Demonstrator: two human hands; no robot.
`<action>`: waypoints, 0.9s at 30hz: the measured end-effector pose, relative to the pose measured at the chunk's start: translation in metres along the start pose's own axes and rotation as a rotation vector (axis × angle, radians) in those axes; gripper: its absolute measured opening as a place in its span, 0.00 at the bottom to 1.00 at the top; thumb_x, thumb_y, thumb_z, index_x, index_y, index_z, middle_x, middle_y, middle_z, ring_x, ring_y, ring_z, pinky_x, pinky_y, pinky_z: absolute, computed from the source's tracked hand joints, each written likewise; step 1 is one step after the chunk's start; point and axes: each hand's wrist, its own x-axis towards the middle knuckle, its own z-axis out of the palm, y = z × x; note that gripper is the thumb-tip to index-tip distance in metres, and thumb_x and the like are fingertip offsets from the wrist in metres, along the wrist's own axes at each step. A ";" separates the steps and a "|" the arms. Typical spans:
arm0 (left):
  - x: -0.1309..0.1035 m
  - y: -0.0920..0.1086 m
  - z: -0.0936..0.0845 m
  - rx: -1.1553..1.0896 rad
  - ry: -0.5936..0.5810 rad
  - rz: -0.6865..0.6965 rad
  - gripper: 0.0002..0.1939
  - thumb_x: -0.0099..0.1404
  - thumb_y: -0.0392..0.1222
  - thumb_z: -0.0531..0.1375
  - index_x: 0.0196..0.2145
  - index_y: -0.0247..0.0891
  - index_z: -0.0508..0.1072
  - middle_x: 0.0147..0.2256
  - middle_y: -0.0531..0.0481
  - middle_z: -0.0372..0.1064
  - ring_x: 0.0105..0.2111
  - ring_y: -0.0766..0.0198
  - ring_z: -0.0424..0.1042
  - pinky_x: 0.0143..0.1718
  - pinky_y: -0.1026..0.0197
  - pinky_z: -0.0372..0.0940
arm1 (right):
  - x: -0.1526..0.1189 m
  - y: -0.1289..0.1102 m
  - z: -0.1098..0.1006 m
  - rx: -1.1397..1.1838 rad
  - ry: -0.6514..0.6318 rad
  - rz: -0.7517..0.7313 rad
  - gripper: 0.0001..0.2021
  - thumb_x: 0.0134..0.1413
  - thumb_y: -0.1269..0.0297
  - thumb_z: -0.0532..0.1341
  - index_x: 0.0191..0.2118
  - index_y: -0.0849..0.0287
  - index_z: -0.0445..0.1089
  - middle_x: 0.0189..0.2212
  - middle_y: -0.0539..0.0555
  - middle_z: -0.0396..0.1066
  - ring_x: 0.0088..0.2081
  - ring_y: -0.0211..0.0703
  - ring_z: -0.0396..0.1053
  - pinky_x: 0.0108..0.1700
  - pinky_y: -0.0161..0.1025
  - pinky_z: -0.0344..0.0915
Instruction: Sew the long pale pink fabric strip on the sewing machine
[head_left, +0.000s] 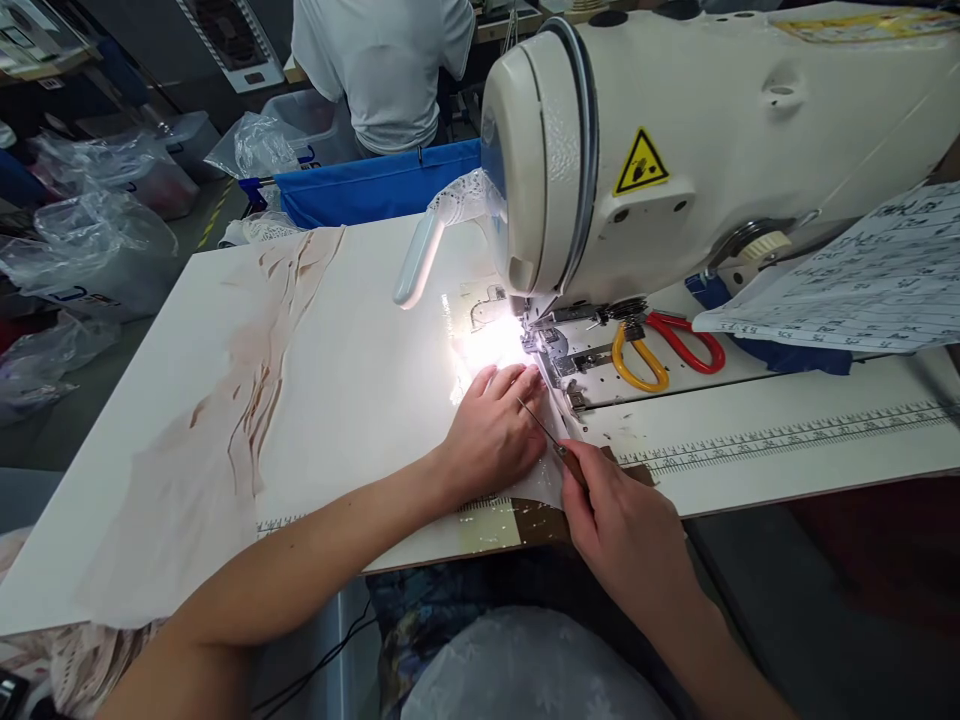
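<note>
My left hand (496, 430) lies with its fingers stretched forward on a piece of pale fabric (541, 482), just in front of the lit needle area of a sewing machine (697, 150). Closed round the wooden handle of an awl (574, 464) is my right hand (626, 515). The awl's thin metal spike points up and left, its tip over the back of my left fingers. Part of the fabric is hidden under my left hand. Glare washes out the spot by the presser foot (531, 340).
Scissors (694, 345) with one red and one yellow handle lie right of the needle. Sheer pinkish fabric (195, 460) spreads over the table's left side. A handwritten paper (847, 280) hangs at right. A person in a grey shirt (382, 70) sits beyond a blue cloth (375, 188).
</note>
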 end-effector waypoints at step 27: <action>-0.004 0.007 0.000 0.033 0.003 0.001 0.20 0.71 0.40 0.48 0.51 0.25 0.70 0.55 0.34 0.66 0.55 0.49 0.65 0.56 0.46 0.58 | -0.017 0.029 -0.011 0.195 0.009 0.257 0.11 0.64 0.63 0.51 0.41 0.58 0.69 0.28 0.54 0.79 0.23 0.42 0.76 0.16 0.31 0.63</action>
